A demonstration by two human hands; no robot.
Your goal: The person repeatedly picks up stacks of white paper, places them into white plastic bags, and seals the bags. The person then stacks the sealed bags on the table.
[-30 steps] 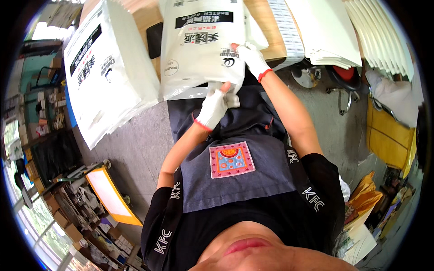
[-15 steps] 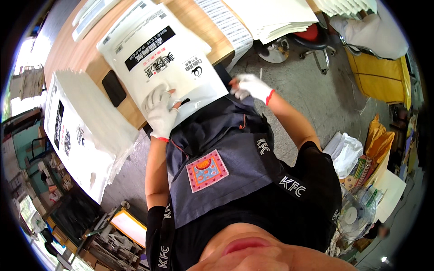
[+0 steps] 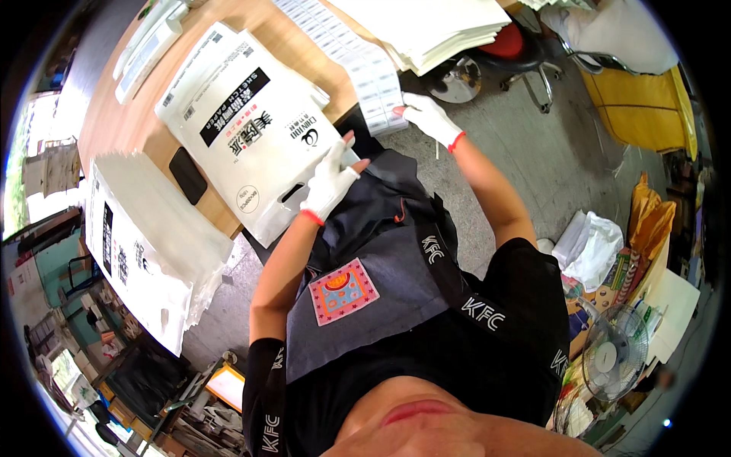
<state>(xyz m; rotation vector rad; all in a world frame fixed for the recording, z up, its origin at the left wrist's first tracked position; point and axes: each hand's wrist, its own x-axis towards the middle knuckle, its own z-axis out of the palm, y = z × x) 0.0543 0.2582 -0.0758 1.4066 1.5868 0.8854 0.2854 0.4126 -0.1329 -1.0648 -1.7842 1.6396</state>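
Observation:
A clear-wrapped pack of sketch paper [image 3: 236,141], white with a black printed band, lies slantwise on the wooden table. My left hand [image 3: 331,183], in a white glove with bare fingertips, rests at its near right corner, beside the dark handle slot. The thumb and fingers there are spread apart. A long strip of printed labels [image 3: 373,80] runs across the table and droops over the edge. At the drooping end, the bare fingertips of my gloved right hand [image 3: 430,122] pinch the strip's right border. A grey apron [image 3: 381,282] covers my lap.
More plastic-wrapped packs [image 3: 145,251] lean at the table's left side, near a black phone [image 3: 187,175]. Stacked white paper [image 3: 426,34] overhangs the far right edge. A red and black stool [image 3: 506,46] and a yellow bag [image 3: 643,114] stand right; a fan [image 3: 613,354] is behind.
My left hand has slid right across the pack to its corner. My right hand has moved up slightly to the label strip, whose end now hangs closer to me.

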